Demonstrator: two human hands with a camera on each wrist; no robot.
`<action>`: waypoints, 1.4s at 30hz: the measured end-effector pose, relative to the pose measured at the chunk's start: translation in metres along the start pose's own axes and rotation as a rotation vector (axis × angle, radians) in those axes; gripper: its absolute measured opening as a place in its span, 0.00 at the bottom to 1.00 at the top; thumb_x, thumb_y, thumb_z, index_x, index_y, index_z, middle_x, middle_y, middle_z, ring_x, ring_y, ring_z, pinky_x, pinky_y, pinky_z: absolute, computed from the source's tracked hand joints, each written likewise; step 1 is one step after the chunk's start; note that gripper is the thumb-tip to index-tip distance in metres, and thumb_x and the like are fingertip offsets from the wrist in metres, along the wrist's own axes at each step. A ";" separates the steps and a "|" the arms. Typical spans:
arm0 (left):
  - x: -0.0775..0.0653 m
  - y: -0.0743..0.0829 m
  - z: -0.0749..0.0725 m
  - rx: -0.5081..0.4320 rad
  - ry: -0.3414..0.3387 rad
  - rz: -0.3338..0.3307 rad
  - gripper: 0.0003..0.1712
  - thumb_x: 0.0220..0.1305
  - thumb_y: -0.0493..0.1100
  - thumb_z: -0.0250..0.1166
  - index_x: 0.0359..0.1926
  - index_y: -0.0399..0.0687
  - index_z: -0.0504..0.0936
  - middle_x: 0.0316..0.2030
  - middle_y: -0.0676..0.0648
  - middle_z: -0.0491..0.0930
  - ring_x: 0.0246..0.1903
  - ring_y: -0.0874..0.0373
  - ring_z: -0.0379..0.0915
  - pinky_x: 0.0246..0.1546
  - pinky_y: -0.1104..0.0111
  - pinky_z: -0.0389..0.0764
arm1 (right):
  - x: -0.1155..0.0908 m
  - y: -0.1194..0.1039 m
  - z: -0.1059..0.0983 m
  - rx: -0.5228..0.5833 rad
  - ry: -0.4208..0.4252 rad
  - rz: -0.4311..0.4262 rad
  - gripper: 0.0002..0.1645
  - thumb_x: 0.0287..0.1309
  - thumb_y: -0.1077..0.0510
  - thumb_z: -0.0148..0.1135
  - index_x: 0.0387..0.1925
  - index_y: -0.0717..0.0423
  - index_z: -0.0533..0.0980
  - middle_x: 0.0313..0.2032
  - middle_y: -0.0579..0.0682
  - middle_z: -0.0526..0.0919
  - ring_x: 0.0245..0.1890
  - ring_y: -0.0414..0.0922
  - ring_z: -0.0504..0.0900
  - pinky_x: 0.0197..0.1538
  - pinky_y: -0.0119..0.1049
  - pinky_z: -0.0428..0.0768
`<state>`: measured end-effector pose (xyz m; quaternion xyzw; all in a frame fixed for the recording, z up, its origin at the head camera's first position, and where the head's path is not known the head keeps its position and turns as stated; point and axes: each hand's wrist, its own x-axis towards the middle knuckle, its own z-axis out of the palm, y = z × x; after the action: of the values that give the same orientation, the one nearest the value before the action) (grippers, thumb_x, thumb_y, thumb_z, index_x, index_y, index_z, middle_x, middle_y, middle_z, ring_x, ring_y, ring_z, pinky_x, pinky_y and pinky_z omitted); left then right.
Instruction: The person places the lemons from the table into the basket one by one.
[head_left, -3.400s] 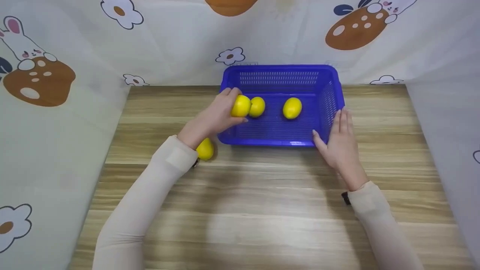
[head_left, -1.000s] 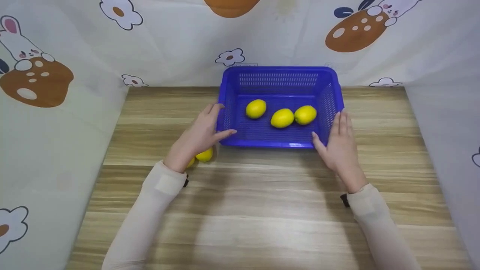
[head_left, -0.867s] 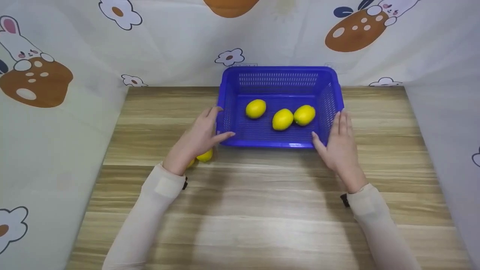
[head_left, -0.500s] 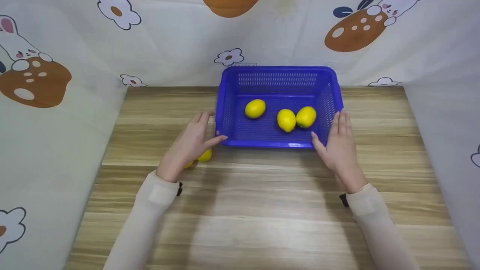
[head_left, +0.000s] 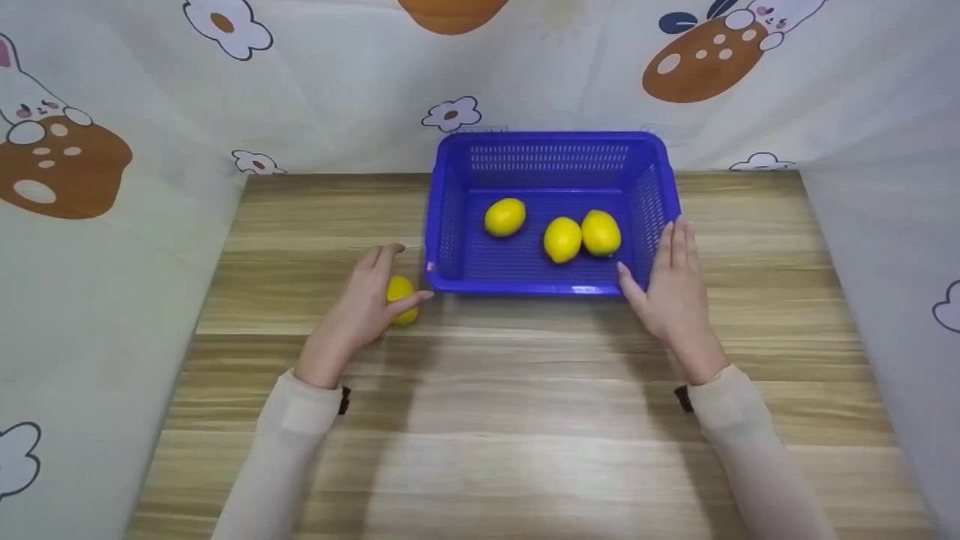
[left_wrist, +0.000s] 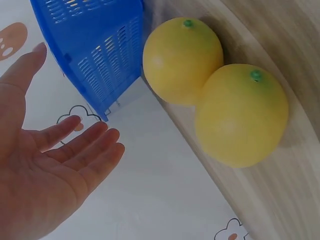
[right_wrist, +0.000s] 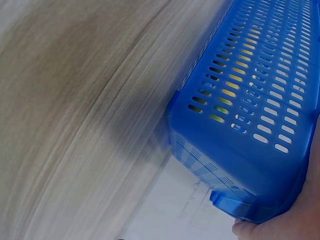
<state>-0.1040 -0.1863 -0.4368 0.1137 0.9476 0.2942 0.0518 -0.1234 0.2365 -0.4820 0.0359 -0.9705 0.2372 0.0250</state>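
My left hand point(head_left: 364, 300) hovers beside the basket's front left corner with thumb and fingers spread, holding nothing. Beneath it a lemon point(head_left: 403, 300) lies on the table; the left wrist view shows this lemon point(left_wrist: 183, 61) touching a second lemon point(left_wrist: 242, 116), which the hand hides from the head view. Three lemons lie in the blue plastic basket point(head_left: 551, 288): one lemon point(head_left: 505, 217) at left, and a touching pair, a lemon point(head_left: 562, 240) and another lemon point(head_left: 601, 233), toward the right. My right hand point(head_left: 677, 300) rests against the basket's right front corner, straight fingers outside, thumb over the rim.
The wood-grain table point(head_left: 495, 420) stretches in front of the basket. A pale cloth point(head_left: 337, 90) printed with rabbits and flowers hangs behind it and along both sides. The basket's back stands close to that cloth.
Earlier my left hand held a lemon at the basket's left side. That lemon is now inside, and the hand has drawn back left and down over the lemons outside. My right hand keeps its place.
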 end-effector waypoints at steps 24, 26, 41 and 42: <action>-0.021 -0.031 0.004 0.049 0.034 -0.064 0.49 0.68 0.51 0.75 0.74 0.24 0.62 0.71 0.20 0.63 0.71 0.25 0.63 0.72 0.38 0.67 | 0.000 0.001 0.002 -0.008 0.033 -0.006 0.56 0.76 0.38 0.50 0.79 0.78 0.44 0.81 0.76 0.42 0.83 0.68 0.41 0.84 0.58 0.44; -0.023 -0.034 0.005 0.055 0.043 -0.063 0.49 0.67 0.51 0.75 0.74 0.23 0.62 0.70 0.20 0.64 0.70 0.24 0.64 0.72 0.37 0.68 | 0.000 0.001 0.002 -0.011 0.031 -0.004 0.56 0.76 0.37 0.50 0.79 0.78 0.44 0.81 0.76 0.42 0.83 0.68 0.41 0.84 0.58 0.44; -0.038 -0.054 0.017 0.047 0.068 -0.122 0.49 0.67 0.49 0.76 0.73 0.20 0.62 0.66 0.19 0.67 0.63 0.26 0.71 0.65 0.37 0.76 | 0.000 -0.001 0.000 -0.002 0.025 0.005 0.56 0.75 0.38 0.51 0.79 0.78 0.44 0.81 0.76 0.42 0.82 0.69 0.43 0.83 0.59 0.46; -0.038 -0.055 0.018 0.043 0.064 -0.127 0.50 0.67 0.49 0.76 0.73 0.21 0.62 0.66 0.19 0.67 0.64 0.26 0.71 0.65 0.37 0.76 | 0.000 -0.001 0.001 -0.004 0.026 0.004 0.56 0.75 0.39 0.51 0.79 0.78 0.44 0.81 0.76 0.42 0.82 0.69 0.43 0.83 0.59 0.46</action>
<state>-0.0744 -0.2299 -0.4813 0.0451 0.9602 0.2732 0.0376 -0.1236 0.2354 -0.4822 0.0308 -0.9706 0.2359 0.0373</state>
